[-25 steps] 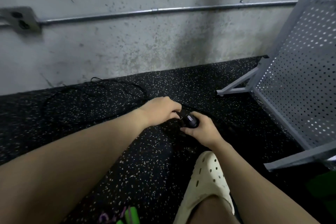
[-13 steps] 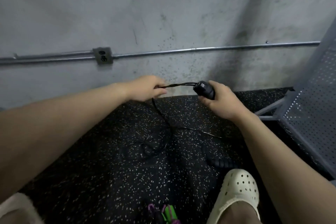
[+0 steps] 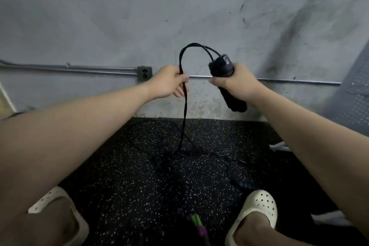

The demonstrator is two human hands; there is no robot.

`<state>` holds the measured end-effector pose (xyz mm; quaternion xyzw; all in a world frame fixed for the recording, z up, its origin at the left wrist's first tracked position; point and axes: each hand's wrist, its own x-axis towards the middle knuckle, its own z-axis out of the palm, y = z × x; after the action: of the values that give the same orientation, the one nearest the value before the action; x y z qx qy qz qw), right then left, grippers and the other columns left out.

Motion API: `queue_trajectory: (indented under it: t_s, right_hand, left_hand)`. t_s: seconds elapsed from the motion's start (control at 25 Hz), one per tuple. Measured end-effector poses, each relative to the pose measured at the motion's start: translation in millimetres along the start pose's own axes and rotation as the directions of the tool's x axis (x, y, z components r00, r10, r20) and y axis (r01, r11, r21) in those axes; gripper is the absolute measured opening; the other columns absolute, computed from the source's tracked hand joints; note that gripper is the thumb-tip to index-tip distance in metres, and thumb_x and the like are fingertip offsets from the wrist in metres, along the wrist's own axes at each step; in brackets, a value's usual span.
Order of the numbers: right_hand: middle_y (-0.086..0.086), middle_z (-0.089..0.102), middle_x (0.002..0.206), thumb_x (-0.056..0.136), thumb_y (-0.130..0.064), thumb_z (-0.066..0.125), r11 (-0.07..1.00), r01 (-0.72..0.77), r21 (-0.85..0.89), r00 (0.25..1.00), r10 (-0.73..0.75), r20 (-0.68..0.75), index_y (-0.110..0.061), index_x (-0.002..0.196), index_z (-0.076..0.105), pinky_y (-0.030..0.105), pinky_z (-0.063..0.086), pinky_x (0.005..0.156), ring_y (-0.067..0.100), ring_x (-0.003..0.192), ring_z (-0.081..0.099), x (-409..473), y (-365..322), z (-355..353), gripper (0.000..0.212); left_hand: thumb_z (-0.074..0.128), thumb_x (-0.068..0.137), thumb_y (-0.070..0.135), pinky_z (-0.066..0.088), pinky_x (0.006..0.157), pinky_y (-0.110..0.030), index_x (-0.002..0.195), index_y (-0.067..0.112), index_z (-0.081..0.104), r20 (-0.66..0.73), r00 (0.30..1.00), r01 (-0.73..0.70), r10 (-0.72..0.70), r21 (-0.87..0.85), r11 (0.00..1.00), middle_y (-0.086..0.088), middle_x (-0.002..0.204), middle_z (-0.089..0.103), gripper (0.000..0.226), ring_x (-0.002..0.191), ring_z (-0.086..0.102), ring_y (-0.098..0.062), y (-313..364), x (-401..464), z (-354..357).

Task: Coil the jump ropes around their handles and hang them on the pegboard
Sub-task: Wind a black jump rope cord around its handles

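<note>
My right hand [image 3: 240,83] grips a black jump rope handle [image 3: 226,78], held up in front of the wall and tilted. From the handle's top the black rope [image 3: 184,106] arcs up and left, passes through my left hand [image 3: 169,83], which is closed on it, then hangs down to the floor. The rest of the rope lies in loose loops on the black speckled floor [image 3: 139,175]. A second black handle [image 3: 244,182] lies on the floor near my right foot. The grey pegboard [image 3: 357,94] stands at the right edge, partly out of frame.
A concrete wall [image 3: 119,26] with a metal conduit [image 3: 289,80] and an outlet box [image 3: 144,73] is straight ahead. My feet in cream clogs [image 3: 257,209] are at the bottom. A green and purple object [image 3: 197,223] lies between them. The pegboard's white foot [image 3: 279,147] rests on the floor at right.
Both hands have risen from near the floor to wall height with the handle and rope. The rope between them now forms an upward arc, and the view has tilted up.
</note>
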<state>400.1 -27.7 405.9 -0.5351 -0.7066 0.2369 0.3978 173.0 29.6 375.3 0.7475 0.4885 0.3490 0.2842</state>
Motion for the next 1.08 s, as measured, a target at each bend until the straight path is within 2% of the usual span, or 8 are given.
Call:
queue_trajectory:
  t_s: [0.12, 0.24, 0.36, 0.48, 0.6, 0.72, 0.84, 1.08]
  right_hand:
    - [0.016, 0.074, 0.093, 0.086, -0.015, 0.078, 0.971, -0.187, 0.148, 0.956, 0.145, 0.254, -0.002, 0.105, 0.069, 0.039, 0.056, 0.08, 0.023, 0.077, 0.066, -21, 7, 23, 0.025]
    - [0.016, 0.073, 0.095, 0.09, -0.008, 0.072, 0.839, -0.369, 0.4, 0.866, 0.155, 0.475, -0.004, 0.114, 0.065, 0.038, 0.06, 0.075, 0.028, 0.084, 0.072, -40, -4, 49, 0.025]
    - [0.013, 0.072, 0.086, 0.09, -0.008, 0.072, 0.869, -0.315, 0.382, 0.882, 0.119, 0.456, -0.007, 0.108, 0.065, 0.034, 0.056, 0.073, 0.024, 0.076, 0.07, -39, -24, 60, 0.019]
    - [0.007, 0.069, 0.079, 0.09, -0.007, 0.071, 0.79, -0.266, 0.553, 0.938, 0.08, 0.337, -0.008, 0.098, 0.065, 0.032, 0.056, 0.071, 0.022, 0.07, 0.067, -27, -48, 55, 0.011]
    - [0.006, 0.066, 0.082, 0.091, -0.011, 0.069, 0.65, -0.194, 0.735, 0.97, 0.016, 0.241, -0.007, 0.096, 0.063, 0.031, 0.056, 0.07, 0.02, 0.069, 0.064, -14, -73, 41, 0.008]
    - [0.005, 0.069, 0.093, 0.092, -0.013, 0.067, 0.548, -0.157, 0.822, 0.983, 0.005, 0.184, -0.01, 0.099, 0.062, 0.031, 0.055, 0.073, 0.018, 0.071, 0.064, -3, -81, 40, 0.009]
    - [0.009, 0.07, 0.109, 0.091, -0.016, 0.069, 0.6, -0.185, 0.778, 0.979, 0.049, 0.196, -0.009, 0.106, 0.064, 0.031, 0.057, 0.074, 0.018, 0.076, 0.069, -6, -67, 54, 0.018]
    - [0.013, 0.075, 0.096, 0.085, -0.02, 0.069, 0.758, -0.524, 0.387, 0.729, 0.165, 0.664, -0.011, 0.111, 0.069, 0.036, 0.057, 0.084, 0.021, 0.081, 0.072, -45, -39, 106, 0.028]
  left_hand:
    - [0.045, 0.11, 0.015, 0.063, 0.062, -0.033, 0.094, 0.005, 0.057, -0.088, 0.996, -0.008, -0.015, -0.256, 0.967, -0.02, 0.087, 0.075, 0.022, 0.064, 0.074, -0.026, 39, -5, -28]
    - [0.043, 0.11, 0.011, 0.063, 0.06, -0.031, 0.091, 0.003, 0.056, -0.061, 0.998, -0.024, 0.004, -0.333, 0.943, -0.017, 0.079, 0.073, 0.024, 0.055, 0.071, -0.021, 65, -17, -41]
    - [0.042, 0.11, 0.007, 0.062, 0.057, -0.029, 0.091, 0.004, 0.054, -0.149, 0.989, -0.066, 0.014, -0.353, 0.933, -0.023, 0.089, 0.069, 0.022, 0.058, 0.069, -0.022, 72, -24, -53]
    - [0.047, 0.109, 0.014, 0.064, 0.074, -0.031, 0.119, -0.002, 0.055, -0.223, 0.974, -0.071, -0.038, -0.463, 0.883, -0.019, 0.109, 0.07, 0.02, 0.084, 0.073, -0.025, 56, -39, -62]
    - [0.054, 0.106, 0.018, 0.055, 0.101, -0.038, 0.14, 0.009, 0.054, 0.144, 0.989, 0.093, -0.031, -0.448, 0.889, -0.004, 0.128, 0.07, 0.036, 0.119, 0.068, -0.021, 24, -71, -37]
    - [0.058, 0.104, 0.021, 0.055, 0.101, -0.037, 0.125, 0.016, 0.061, 0.398, 0.916, 0.146, -0.054, -0.206, 0.968, 0.002, 0.121, 0.074, 0.022, 0.119, 0.067, -0.016, 11, -90, -14]
    - [0.051, 0.107, 0.01, 0.059, 0.077, -0.035, 0.098, 0.01, 0.064, 0.182, 0.979, 0.097, -0.09, -0.031, 0.995, -0.004, 0.087, 0.075, 0.016, 0.089, 0.073, -0.028, 3, -90, -27]
    - [0.046, 0.109, 0.01, 0.048, 0.056, -0.022, 0.096, 0.007, 0.064, -0.191, 0.978, 0.002, -0.083, -0.389, 0.921, -0.007, 0.081, 0.074, 0.022, 0.063, 0.066, -0.012, -8, -91, -69]
